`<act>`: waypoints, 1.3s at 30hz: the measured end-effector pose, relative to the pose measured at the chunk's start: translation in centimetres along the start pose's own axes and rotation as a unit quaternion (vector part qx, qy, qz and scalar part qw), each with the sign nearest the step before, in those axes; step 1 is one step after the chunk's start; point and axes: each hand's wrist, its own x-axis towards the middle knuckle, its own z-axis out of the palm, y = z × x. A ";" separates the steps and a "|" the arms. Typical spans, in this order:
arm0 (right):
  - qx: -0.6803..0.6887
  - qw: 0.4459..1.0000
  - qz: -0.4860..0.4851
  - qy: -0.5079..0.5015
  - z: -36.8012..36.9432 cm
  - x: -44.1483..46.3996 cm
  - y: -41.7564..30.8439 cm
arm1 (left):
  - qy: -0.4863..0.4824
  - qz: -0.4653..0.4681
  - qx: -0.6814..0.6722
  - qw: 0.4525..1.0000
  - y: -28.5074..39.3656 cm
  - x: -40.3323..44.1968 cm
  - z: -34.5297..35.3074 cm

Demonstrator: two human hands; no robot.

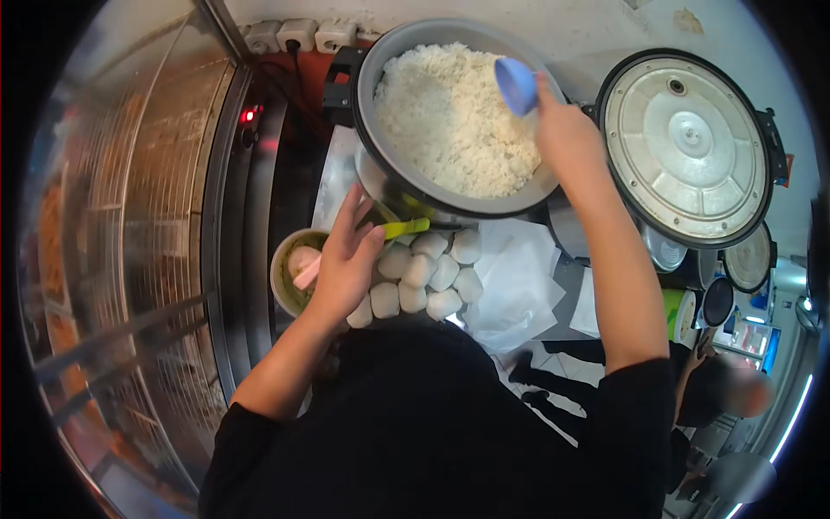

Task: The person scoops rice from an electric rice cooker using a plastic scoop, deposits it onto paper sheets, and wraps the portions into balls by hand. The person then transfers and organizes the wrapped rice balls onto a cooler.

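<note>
My right hand (568, 138) grips a small blue-purple cup (517, 86) by its side, above the right part of the rice pot (380, 160). Cooked white rice (450, 121) fills much of that pot. Lower left, my left hand (344, 264) has a bright green utensil (406, 227) between thumb and fingers; the rest of it is hidden by the hand. Beside this hand stands a bowl (281, 290) with greenish contents and a pink-handled item (307, 274) in it. Several pale rounded lumps (419, 271) lie clustered below the pot, close to my left hand.
White plastic sheets (514, 281) lie right of the lumps. A large round lid (692, 143) stands raised at the pot's right. At left is a glass-fronted cabinet (147, 225) with wire racks. Wall sockets (298, 36) sit behind. Another person (709, 389) is at lower right.
</note>
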 end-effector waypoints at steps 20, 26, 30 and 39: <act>0.033 0.923 -0.245 -0.296 5.9 8.0 -11.8 | -0.182 0.052 0.009 0.982 0.1 3.5 -1.7; 0.036 0.902 -0.291 -0.318 -0.7 1.9 -8.3 | -0.207 0.023 0.022 0.978 0.2 3.8 -2.6; -0.045 0.914 -0.297 -0.274 -2.9 -1.0 -6.9 | -0.189 0.033 0.013 0.981 -0.5 3.4 -2.2; 0.320 0.887 -0.168 -0.287 -3.4 -2.8 2.1 | -0.171 -0.061 0.119 0.976 2.4 4.3 -6.5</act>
